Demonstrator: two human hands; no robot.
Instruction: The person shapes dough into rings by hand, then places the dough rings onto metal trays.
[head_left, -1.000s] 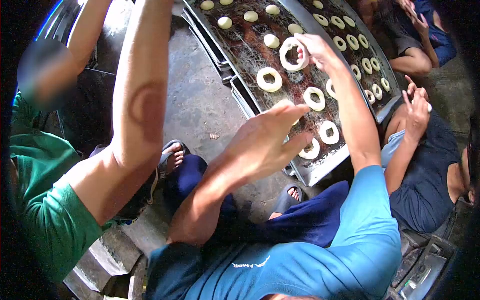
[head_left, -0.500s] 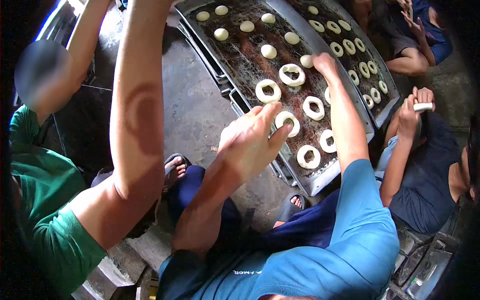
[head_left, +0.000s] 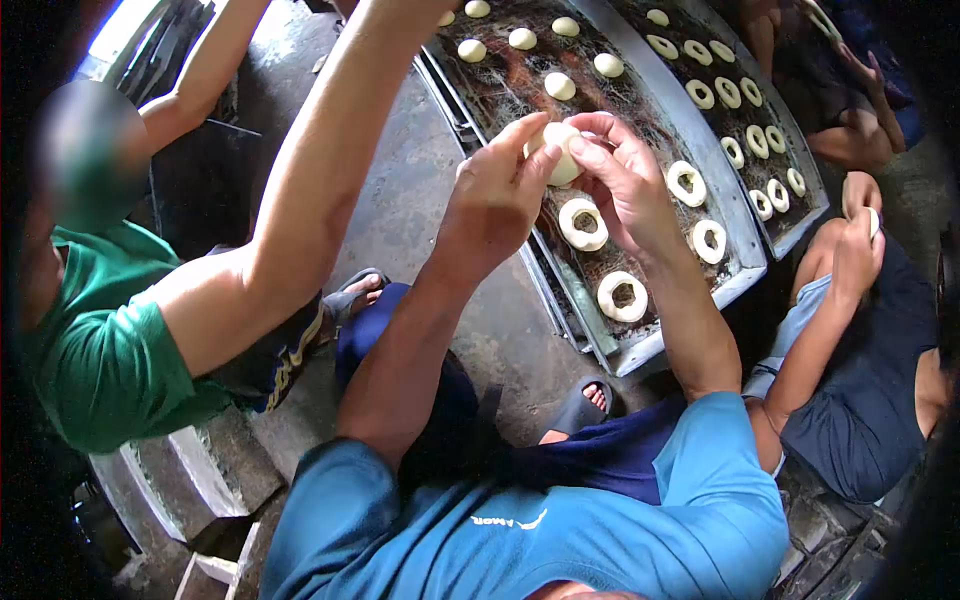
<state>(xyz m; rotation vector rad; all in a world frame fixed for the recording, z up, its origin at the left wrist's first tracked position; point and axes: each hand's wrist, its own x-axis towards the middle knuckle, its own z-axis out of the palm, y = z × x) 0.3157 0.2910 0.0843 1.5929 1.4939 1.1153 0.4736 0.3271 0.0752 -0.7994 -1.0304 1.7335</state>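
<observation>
Both hands meet over the near part of a dark baking tray (head_left: 648, 352). My left hand (head_left: 490, 200) and my right hand (head_left: 625, 180) pinch a small pale piece of dough (head_left: 562, 152) between thumbs and fingers; the fingers partly cover it. Close below lie dough rings, one (head_left: 583, 224) beneath my hands and another (head_left: 622, 297) nearer the tray's front corner. To the right of my right wrist sit two more rings (head_left: 687, 184). Farther up the same tray are several round dough balls (head_left: 560, 86).
A second tray (head_left: 790, 236) with several dough rings lies to the right. At left, a person in a green shirt (head_left: 110, 350) reaches an arm across the tray's far end. A person in dark clothing (head_left: 860, 390) at right holds dough. Another person's hands (head_left: 860, 80) show at upper right.
My right hand has picked a dough ball off the tray and brought it left to my left hand. Both hands now grip it. The view has shifted slightly.
</observation>
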